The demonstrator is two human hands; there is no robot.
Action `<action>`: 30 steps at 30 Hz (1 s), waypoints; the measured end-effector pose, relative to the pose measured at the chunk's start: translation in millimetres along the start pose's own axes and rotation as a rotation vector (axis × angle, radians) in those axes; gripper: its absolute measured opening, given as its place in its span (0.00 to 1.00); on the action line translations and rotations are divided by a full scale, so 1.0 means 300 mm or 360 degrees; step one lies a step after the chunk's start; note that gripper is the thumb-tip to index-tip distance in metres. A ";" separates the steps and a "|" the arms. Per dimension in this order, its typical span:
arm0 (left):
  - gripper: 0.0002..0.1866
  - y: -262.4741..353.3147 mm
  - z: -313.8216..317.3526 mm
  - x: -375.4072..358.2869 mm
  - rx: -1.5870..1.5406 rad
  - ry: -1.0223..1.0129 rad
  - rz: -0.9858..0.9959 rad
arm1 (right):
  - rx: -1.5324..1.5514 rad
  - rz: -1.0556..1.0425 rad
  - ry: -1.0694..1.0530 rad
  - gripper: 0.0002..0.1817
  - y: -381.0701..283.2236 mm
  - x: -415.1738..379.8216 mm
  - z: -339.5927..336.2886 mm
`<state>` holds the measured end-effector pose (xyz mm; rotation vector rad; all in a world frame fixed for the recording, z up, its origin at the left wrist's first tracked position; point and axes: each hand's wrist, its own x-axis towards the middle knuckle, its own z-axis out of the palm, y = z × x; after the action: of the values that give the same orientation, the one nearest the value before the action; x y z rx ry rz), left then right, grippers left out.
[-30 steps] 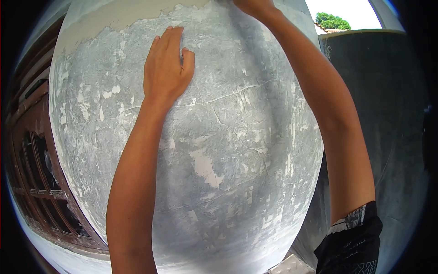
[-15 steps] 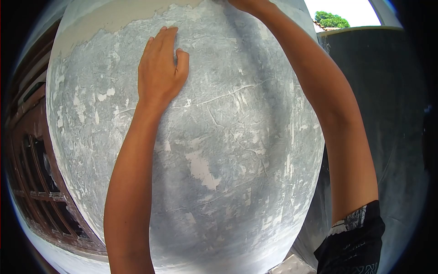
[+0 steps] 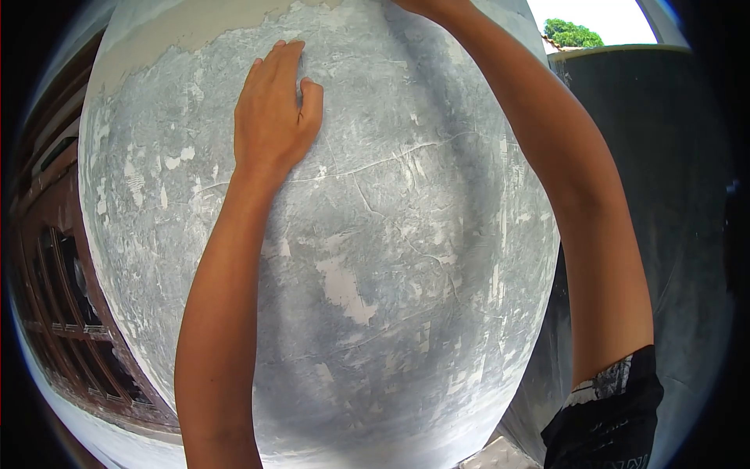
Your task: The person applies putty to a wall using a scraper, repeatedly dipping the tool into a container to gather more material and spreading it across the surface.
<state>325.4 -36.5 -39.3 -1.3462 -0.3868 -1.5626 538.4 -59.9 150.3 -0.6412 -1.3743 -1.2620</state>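
My left hand (image 3: 277, 109) lies flat against the patchy grey wall (image 3: 375, 227), its fingers pointing up and its thumb held apart. Nothing is in it. My right arm reaches up on the right; only the edge of my right hand (image 3: 433, 6) shows at the top of the view. Its fingers, and anything they hold, are cut off by the frame. Pale scraped patches and a long thin crack mark the wall below the hands. A smooth beige band (image 3: 187, 27) with a ragged lower edge runs along the upper left.
A brown wooden frame with slatted openings (image 3: 78, 313) stands at the left. At the right is a dark wall (image 3: 664, 195), with a green tree (image 3: 573, 33) and bright sky above it. A pale slab (image 3: 500, 455) lies at the bottom.
My right forearm has shifted slightly to the right, and my right hand shows a little less at the top edge. My left hand stays against the wall.
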 end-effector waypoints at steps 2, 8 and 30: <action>0.25 0.000 0.000 0.002 -0.0016 -0.0012 0.0009 | 0.0007 -0.0157 -0.0138 0.10 -0.023 -0.036 -0.016; 0.26 -0.001 -0.006 0.003 -0.0040 -0.0093 -0.0040 | 0.0345 -0.0731 -0.0189 0.10 -0.168 -0.193 -0.088; 0.25 -0.005 -0.004 0.000 -0.0011 -0.0037 0.0011 | -0.0082 -0.0094 -0.0210 0.12 -0.004 -0.060 -0.053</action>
<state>323.4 -36.8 -39.2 -1.3708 -0.3911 -1.5452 547.2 -70.1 130.4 -0.7354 -1.4820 -1.3254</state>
